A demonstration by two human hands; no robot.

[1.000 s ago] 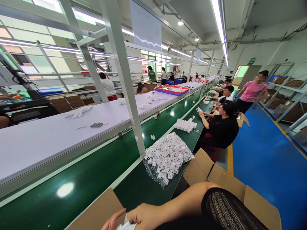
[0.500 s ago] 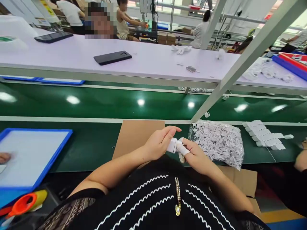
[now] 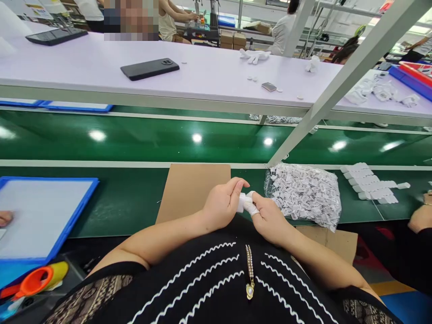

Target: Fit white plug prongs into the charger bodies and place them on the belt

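A small white plastic block [image 3: 240, 203] is held between my two hands, close in front of my chest. My left hand [image 3: 218, 203] is curled around its left side, with the thumb and fingers hiding most of it. My right hand [image 3: 270, 217] grips the other end, and white finger covers [image 3: 250, 207] wrap its fingertips. The fingers meet so closely that the block's far side cannot be seen. Beneath and behind my left hand lies a flat brown cardboard sheet [image 3: 194, 184]. To the right of my hands sits a clear bag [image 3: 305, 193] packed with small white parts.
Several white blocks [image 3: 367, 182] lie in rows on the green bench at right. A blue-framed white tray [image 3: 50, 216] is at left, above an orange tape dispenser [image 3: 37, 281]. A shelf [image 3: 209, 74] with a slanting metal post [image 3: 337, 90] crosses ahead. A neighbour's hand [image 3: 421, 216] is at far right.
My hands have drawn closer together, and less of the white block shows between them. The camera has tipped slightly, shifting the shelf and its phones upward in view.
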